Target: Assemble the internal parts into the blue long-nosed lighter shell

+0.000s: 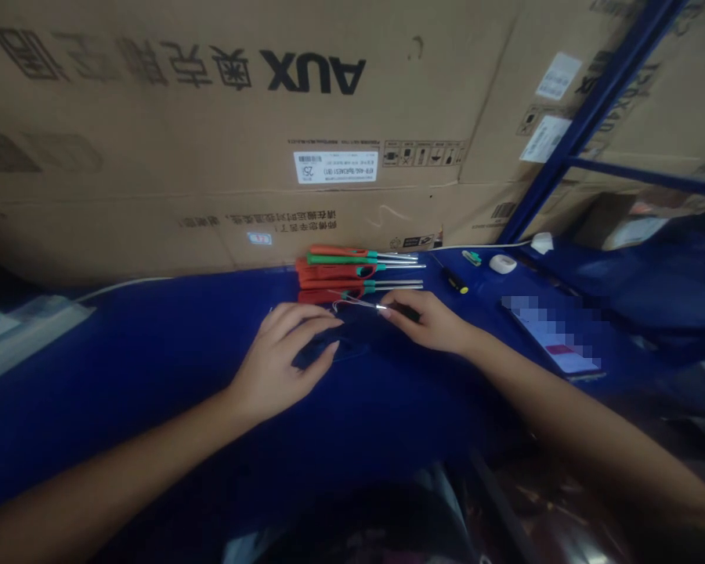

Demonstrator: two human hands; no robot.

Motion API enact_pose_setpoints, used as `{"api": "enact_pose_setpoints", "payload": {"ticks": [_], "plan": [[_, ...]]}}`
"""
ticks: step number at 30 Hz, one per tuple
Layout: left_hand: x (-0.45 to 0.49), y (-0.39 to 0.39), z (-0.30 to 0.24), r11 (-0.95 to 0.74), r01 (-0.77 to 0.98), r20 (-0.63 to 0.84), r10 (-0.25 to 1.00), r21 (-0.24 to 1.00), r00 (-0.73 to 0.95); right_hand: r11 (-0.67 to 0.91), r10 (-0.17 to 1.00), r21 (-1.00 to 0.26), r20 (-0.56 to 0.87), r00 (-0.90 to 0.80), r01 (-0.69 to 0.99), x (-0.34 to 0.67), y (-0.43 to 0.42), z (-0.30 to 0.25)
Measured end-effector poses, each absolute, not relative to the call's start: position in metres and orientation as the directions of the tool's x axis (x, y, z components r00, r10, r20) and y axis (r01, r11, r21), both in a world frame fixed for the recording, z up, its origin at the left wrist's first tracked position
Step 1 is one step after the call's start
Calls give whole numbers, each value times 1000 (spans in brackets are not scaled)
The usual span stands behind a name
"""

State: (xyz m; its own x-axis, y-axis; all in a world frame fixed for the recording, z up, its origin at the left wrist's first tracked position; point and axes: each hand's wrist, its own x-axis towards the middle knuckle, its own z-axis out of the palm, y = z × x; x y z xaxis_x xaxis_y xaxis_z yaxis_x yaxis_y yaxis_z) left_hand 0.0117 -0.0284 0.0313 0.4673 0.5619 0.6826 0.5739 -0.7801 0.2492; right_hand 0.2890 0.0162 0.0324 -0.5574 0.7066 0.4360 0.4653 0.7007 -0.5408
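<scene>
Our right hand pinches thin wires just beside the lighters, our left hand spread on their near side. Should our pinch slacken, the wires could slip and snag them.

The single view is taken from the wearer's head, faced forward and angled down across the blue table; the gas lighters are framed mid-picture, both forearms are seen close, and the AUX cardboard box is faced beyond.
</scene>
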Motion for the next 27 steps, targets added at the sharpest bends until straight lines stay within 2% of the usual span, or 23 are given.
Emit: {"api": "enact_pose_setpoints", "payload": {"ticks": [3,6,13,19,27], "plan": [[14,-35,37,-750,650,778,480,124,406,747,655,-519,469,-593,415,282,1,40],[18,-38,39,-732,678,792,452,67,410,788,601,-491,486,-634,371,275,-10,43],[20,-37,23,-772,626,791,447,106,418,852,492,-431,460,-740,298,265,-17,37],[20,-37,22,-767,627,799,461,139,387,852,478,-441,438,-761,282,266,-16,34],[19,-36,22,-784,604,794,454,140,405,878,448,-388,463,-765,280,268,-13,32]]}}
